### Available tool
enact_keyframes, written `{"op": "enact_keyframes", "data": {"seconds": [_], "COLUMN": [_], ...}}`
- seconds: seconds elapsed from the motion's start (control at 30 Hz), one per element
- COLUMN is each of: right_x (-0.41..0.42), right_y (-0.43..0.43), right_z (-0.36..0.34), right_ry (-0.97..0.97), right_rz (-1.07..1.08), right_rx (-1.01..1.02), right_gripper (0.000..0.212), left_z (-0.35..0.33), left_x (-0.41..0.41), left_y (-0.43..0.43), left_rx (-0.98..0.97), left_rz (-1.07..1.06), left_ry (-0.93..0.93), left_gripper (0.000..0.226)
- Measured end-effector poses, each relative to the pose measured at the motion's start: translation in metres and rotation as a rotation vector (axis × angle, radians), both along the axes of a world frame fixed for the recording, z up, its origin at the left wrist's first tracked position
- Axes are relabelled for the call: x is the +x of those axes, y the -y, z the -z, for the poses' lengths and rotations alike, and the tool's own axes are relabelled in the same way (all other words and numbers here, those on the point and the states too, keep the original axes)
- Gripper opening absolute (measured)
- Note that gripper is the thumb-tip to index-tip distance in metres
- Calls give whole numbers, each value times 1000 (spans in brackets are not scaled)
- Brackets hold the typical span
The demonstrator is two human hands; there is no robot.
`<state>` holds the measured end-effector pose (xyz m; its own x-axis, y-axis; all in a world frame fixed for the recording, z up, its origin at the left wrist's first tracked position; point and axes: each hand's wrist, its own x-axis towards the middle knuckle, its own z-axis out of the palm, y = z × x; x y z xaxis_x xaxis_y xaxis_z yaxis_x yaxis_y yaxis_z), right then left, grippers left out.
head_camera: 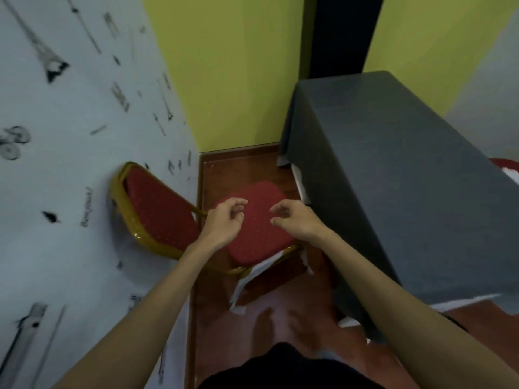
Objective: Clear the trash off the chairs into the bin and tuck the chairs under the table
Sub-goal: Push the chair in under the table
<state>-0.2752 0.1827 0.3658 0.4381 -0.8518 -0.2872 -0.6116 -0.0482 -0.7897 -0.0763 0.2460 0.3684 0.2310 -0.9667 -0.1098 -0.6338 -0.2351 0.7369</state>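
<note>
Through the head camera I am looking down at a red chair (pixel 252 220) with a gold frame, standing in the corner with its back against the wallpaper (pixel 70 164) on my left. The wallpaper is showing grey sketches, among them a tower and a bicycle, and one slanted handwritten word near the chair back that is too blurred for me to read for sure.

I am holding my left hand (pixel 222 223) over the left part of the seat, its grip loosely curled, thumb and fingers apart, holding nothing. My right hand (pixel 295 220) is hovering over the right part of the seat in the same way, fingers half bent and the grip empty. Whether either hand is touching the cushion I cannot tell.

The bench (pixel 407 178), under a dark grey cloth, is standing just to the right of the chair. Torn white wrapping is hanging on the chair's front legs. At the right edge a second red shape with something white on it is peeking out past the bench, mostly cut off. The wooden floor (pixel 241 169) below is blurred.
</note>
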Motion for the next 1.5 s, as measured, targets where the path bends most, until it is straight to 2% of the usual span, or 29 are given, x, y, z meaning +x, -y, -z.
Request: {"op": "enact_keyframes", "data": {"seconds": [0.5, 0.77, 0.87, 0.97, 1.03, 1.13, 1.2, 1.23, 1.3, 1.37, 1.43, 1.5], "right_x": [152, 213, 246, 282, 303, 329, 340, 346, 356, 365, 372, 372], "right_y": [23, 14, 11, 2, -4, -17, -27, -32, -41, -48, -50, -45], "right_z": [-11, -3, -3, 1, 5, 20, 31, 37, 46, 54, 62, 69], "right_ry": [-56, -86, -110, -159, -176, -238, -293, -298, -303, -331, -324, -276], "right_rz": [-434, -585, -625, -662, -661, -659, -666, -646, -574, -479, -343, -198], "right_rx": [-53, -50, -106, -125, -127, -136, -132, -135, -178, -244, -258, -218], "right_gripper": [29, 39, 46, 56, 56, 57, 73, 81, 86, 79, 73, 67], "left_z": [-33, -37, -45, -42, -33, -24, -21, -19, 6, 6, -6, -10], "left_x": [126, 189, 211, 236, 254, 277, 287, 293, 315, 313, 297, 286], "left_y": [-32, -31, -18, -7, -2, 10, 20, 27, 46, 56, 60, 64], "left_rx": [23, 53, 156, 221, 241, 226, 215, 213, 215, 221, 199, 205], "left_rz": [-306, -489, -546, -549, -576, -622, -701, -715, -723, -716, -676, -613], "left_ry": [200, 294, 218, 119, 28, -241, -448, -492, -488, -434, -444, -464], "left_gripper": [31, 42, 46, 28, 25, 15, 28, 32, 43, 48, 29, 24]}}
